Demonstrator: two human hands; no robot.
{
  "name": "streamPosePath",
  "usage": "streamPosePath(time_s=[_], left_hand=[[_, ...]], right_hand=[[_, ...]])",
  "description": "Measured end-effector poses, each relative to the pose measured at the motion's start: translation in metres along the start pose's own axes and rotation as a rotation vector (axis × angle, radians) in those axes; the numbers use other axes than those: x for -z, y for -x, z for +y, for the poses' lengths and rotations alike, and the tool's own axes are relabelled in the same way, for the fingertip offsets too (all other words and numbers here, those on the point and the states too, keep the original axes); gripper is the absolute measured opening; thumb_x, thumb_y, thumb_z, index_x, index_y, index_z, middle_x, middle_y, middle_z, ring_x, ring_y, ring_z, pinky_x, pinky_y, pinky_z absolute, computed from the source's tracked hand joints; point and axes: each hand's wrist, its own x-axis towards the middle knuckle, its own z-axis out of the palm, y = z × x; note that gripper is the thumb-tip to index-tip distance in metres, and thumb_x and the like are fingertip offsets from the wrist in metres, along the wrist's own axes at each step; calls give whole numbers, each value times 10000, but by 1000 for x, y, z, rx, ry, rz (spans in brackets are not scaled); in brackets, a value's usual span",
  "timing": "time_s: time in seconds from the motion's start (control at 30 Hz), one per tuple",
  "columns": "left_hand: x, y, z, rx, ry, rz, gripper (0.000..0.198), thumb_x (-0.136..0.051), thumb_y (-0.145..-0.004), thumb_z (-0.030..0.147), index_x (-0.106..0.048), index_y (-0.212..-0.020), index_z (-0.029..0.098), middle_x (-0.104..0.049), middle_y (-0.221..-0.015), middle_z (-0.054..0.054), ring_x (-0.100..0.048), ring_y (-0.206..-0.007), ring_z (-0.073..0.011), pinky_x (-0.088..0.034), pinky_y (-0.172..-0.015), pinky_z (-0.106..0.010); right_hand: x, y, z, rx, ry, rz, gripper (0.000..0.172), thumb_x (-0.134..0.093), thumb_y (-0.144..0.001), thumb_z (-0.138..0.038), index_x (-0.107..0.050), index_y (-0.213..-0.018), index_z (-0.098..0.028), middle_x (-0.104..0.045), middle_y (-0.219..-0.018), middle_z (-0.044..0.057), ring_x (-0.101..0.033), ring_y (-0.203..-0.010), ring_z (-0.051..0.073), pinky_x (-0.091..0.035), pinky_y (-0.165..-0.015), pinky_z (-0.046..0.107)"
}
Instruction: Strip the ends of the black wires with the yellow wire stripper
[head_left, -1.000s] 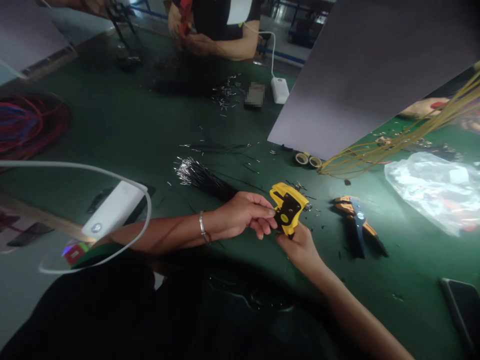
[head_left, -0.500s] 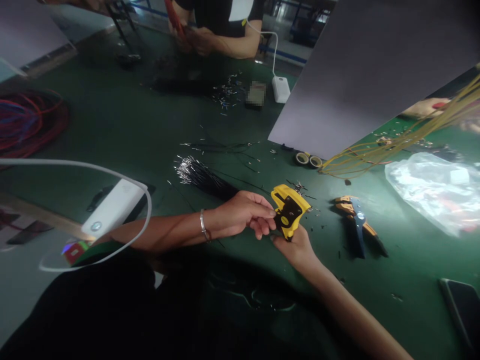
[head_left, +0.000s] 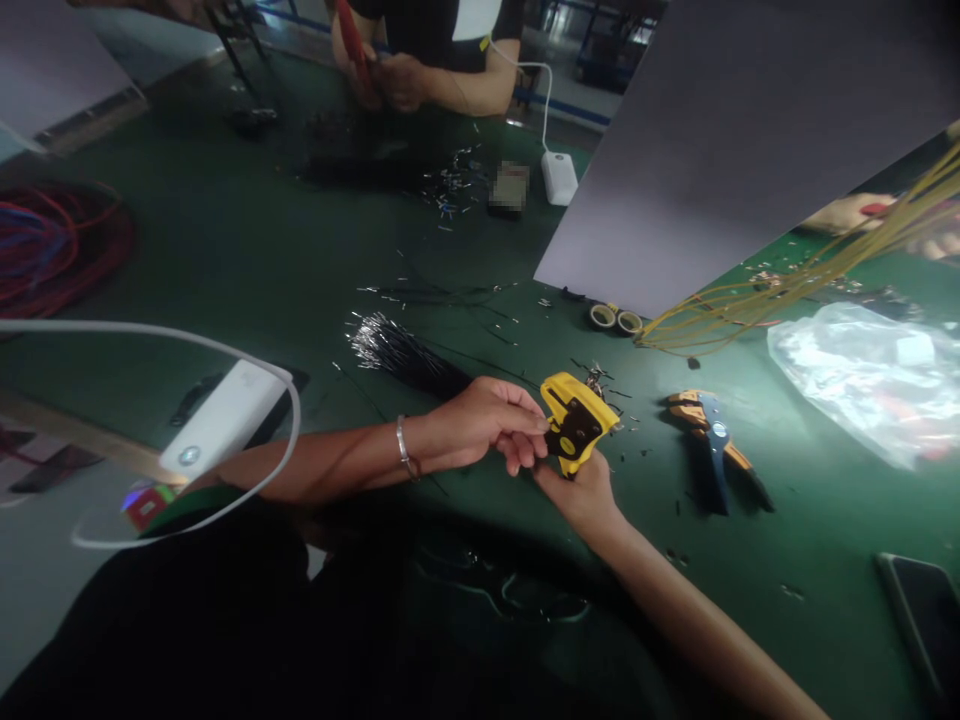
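My right hand (head_left: 589,500) is wrapped round the handle of a yellow and black wire stripper (head_left: 581,420), held up over the table. At the stripper's near-left side, my left hand (head_left: 502,425) has its thumb and forefinger pinched together, fingertips against the tool. Whatever lies in that pinch is too small or hidden to make out. Behind my left hand lies a bundle of black wires (head_left: 409,355) with bright ends pointing left. Short black offcuts (head_left: 596,378) are scattered just beyond the stripper.
Blue and orange pliers (head_left: 709,435) lie to the right, a phone (head_left: 922,620) at the lower right. Beyond stand tape rolls (head_left: 615,319), a grey panel (head_left: 697,150) and a plastic bag (head_left: 862,375). A white cable (head_left: 296,420) loops over my left arm. A co-worker's hands (head_left: 401,80) hold something red opposite.
Both hands and the wire stripper stay together almost in place, with the stripper tilted slightly differently. The whole view has shifted a little. The co-worker's red item has moved slightly.
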Motion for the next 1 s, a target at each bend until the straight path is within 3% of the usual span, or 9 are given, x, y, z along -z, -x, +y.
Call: streamPosePath(time_s=[0.43, 0.8, 1.0], left_hand=[[-2, 1, 6, -21, -32, 33, 72, -671, -750, 117, -608, -755, 82, -670, -608, -77, -595, -443, -116, -456, -395, -213], [-4, 1, 7, -47, -39, 44, 38, -629, -743, 76, -596, -742, 94, -658, -573, -63, -591, -426, -127, -457, -382, -225], [-5, 0, 7, -54, -33, 40, 34, -622, -763, 87, -590, -759, 97, -659, -581, -64, -594, -429, -133, -458, -386, -234]], right_hand=[[-7, -3, 8, 0, 22, 75, 82, -615, -711, -254, -656, -757, -200, -709, -703, 32, -666, -633, 206, -544, -630, 338], [-12, -10, 12, 32, 107, 162, 92, -608, -686, -272, -609, -617, -211, -647, -557, 1, -595, -506, 173, -490, -517, 294], [-16, -11, 14, 49, 85, 207, 100, -590, -698, -270, -605, -618, -212, -658, -576, 8, -612, -524, 181, -501, -537, 308]])
